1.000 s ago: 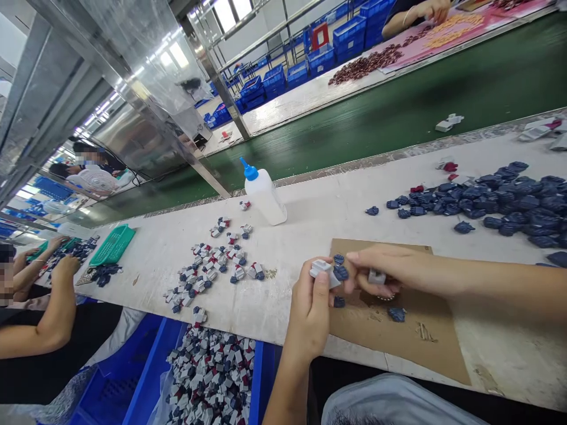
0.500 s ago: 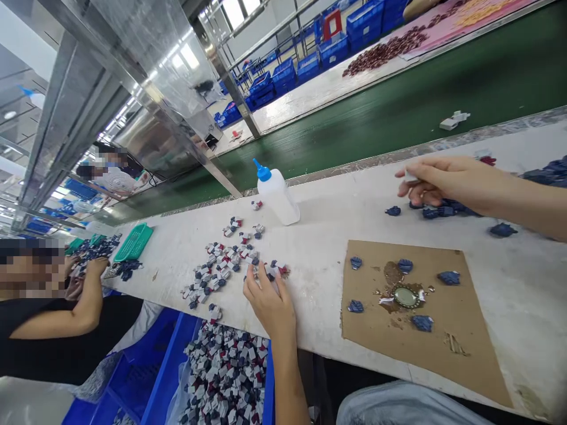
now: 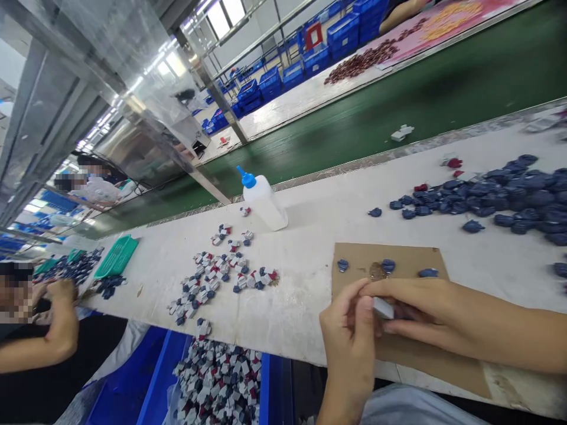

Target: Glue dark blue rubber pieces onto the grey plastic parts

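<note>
Over the cardboard sheet (image 3: 460, 369), my left hand (image 3: 352, 330) and my right hand (image 3: 420, 304) meet, both closed on a small light-grey block-like plastic piece (image 3: 383, 308). Fingers hide most of it, so its far side cannot be seen. Small dark-blue ribbed pieces lie on the cardboard behind my hands, one at the left (image 3: 342, 265), another beside a wet brown stain (image 3: 377, 271). My hands and forearms cover the middle of the sheet. Left of it, a cluster of grey pieces with dark-blue and red parts (image 3: 221, 268) is spread over the white table.
A white squeeze bottle with a blue cap (image 3: 268, 203) stands behind the cluster. Many dark-blue pieces (image 3: 496, 192) are heaped at the right. A blue crate (image 3: 264, 389) full of grey pieces sits below the table edge. A co-worker (image 3: 57, 354) sits left, near a green basket (image 3: 116, 257).
My left hand has left the cluster and moved right. My right hand has come down from the blue heap. They now meet over the cardboard on a grey piece. The view has shifted right.
</note>
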A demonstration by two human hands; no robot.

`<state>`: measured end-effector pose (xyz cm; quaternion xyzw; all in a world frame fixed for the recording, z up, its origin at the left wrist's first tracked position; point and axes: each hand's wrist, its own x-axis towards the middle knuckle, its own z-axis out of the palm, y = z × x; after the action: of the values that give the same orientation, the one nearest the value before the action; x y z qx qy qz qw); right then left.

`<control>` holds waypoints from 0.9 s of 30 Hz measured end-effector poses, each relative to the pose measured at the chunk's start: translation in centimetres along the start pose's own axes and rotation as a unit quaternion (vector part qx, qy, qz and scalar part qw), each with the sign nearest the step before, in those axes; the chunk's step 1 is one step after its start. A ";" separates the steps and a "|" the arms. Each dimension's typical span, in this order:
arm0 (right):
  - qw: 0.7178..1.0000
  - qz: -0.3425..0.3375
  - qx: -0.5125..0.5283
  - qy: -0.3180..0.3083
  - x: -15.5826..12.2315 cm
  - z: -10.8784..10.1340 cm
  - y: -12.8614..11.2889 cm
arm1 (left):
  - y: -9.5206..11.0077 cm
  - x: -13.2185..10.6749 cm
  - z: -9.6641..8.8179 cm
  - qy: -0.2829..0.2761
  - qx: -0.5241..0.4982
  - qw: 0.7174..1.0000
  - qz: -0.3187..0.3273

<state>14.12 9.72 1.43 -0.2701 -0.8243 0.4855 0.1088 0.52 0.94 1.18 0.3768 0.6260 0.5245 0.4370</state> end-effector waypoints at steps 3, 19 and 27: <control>0.999 0.022 0.019 0.020 -0.6 -0.7 0.5 | -1.0 -0.1 0.8 0.037 -0.053 0.997 -0.046; 0.925 -0.051 -0.314 0.205 3.1 -3.0 1.4 | -0.8 2.0 1.9 0.179 -0.408 0.889 -0.105; 0.873 0.151 -0.439 0.148 2.8 -13.2 8.8 | -1.4 2.1 -1.1 0.013 -0.435 0.884 -0.173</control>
<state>20.65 24.43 0.31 -0.4799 -0.8761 0.0385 0.0254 -1.21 2.27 -0.42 0.0278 0.3957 0.6650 0.6328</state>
